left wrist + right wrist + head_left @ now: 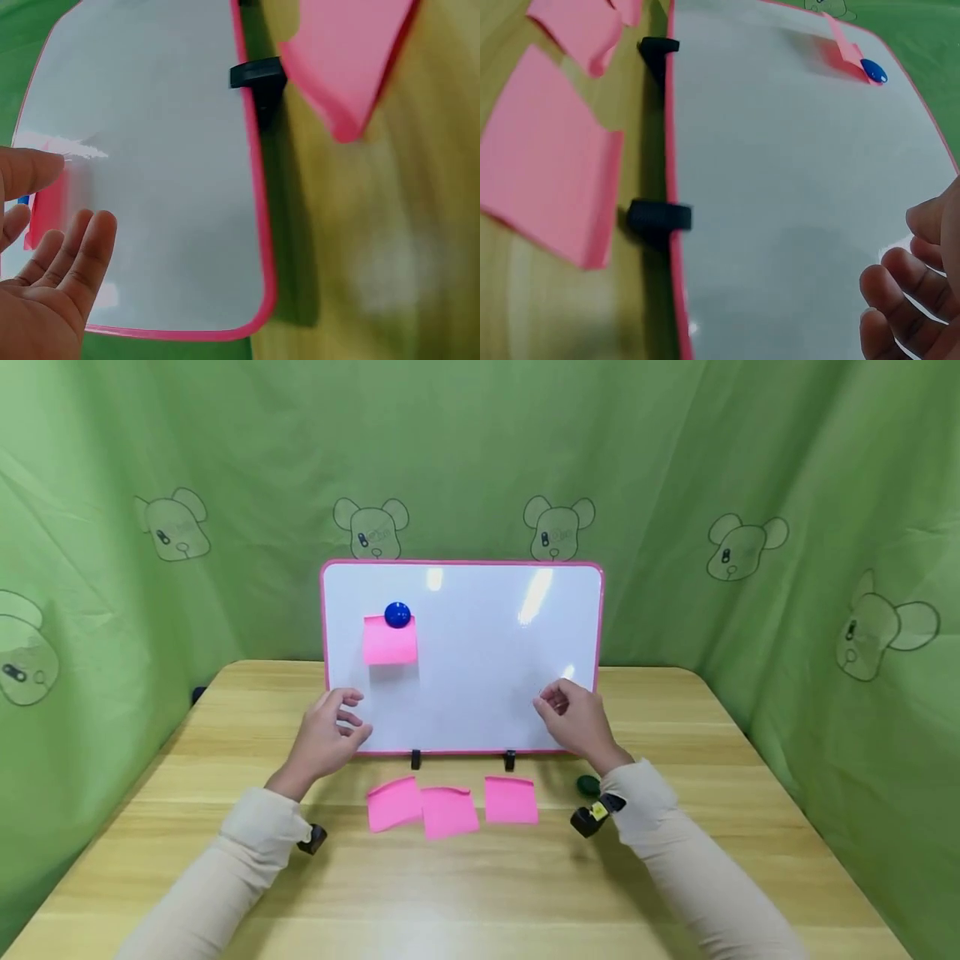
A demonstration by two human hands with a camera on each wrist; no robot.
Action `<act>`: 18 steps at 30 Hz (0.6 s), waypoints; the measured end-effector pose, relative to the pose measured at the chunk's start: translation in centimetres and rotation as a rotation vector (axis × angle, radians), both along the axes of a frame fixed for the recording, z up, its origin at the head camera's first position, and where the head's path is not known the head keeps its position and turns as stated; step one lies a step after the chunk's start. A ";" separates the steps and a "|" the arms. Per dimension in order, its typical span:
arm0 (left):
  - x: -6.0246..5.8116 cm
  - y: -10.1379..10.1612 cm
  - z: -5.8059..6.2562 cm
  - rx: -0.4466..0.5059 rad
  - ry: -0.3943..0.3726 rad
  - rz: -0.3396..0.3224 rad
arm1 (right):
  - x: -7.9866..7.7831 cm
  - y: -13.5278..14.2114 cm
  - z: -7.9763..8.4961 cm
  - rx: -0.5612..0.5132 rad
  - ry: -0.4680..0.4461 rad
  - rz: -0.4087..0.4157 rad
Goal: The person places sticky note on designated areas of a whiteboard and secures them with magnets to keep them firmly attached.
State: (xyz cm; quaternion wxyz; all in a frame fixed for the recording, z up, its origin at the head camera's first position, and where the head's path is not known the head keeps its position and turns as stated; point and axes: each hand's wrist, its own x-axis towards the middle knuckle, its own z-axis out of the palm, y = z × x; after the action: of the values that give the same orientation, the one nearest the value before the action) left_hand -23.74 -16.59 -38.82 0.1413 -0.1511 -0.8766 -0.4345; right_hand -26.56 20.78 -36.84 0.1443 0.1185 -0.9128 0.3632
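Observation:
A whiteboard with a pink frame stands upright on the table. On its upper left a pink sticky note hangs under a round blue magnet. My left hand hovers in front of the board's lower left corner, fingers loosely bent and nothing between them; the left wrist view shows thumb and fingers apart. Before the lower right part is my right hand, its fingers loosely curled and holding nothing, as the right wrist view hand also shows. Both hands are raised above the table.
Three loose pink sticky notes, a left one, a middle one and a right one, lie before the board. Two black clips support its lower edge. A green magnet lies near my right wrist. Green curtains surround the table.

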 end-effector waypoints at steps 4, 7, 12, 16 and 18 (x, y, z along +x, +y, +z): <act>0.5 -0.1 -0.8 -0.004 -0.021 -0.019 | 0.7 1.8 -1.5 0.014 -0.045 -0.016; 0.7 -0.1 -1.4 -0.012 -0.034 -0.030 | 1.2 3.1 -2.5 0.036 -0.078 -0.030; 1.2 0.0 -2.2 -0.035 -0.065 -0.036 | 2.0 4.6 -3.8 0.072 -0.095 -0.030; 1.4 0.2 -2.6 -0.042 -0.112 -0.046 | 2.6 5.6 -4.3 0.084 -0.096 -0.014; 1.5 0.3 -2.9 -0.035 -0.134 -0.055 | 2.9 6.0 -4.6 0.092 -0.110 -0.010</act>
State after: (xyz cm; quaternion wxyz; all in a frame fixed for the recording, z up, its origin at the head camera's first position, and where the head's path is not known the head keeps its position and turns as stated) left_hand -22.21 -16.27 -41.67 0.0679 -0.1481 -0.8871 -0.4319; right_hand -23.63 26.82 -41.41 0.0902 0.1001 -0.9357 0.3260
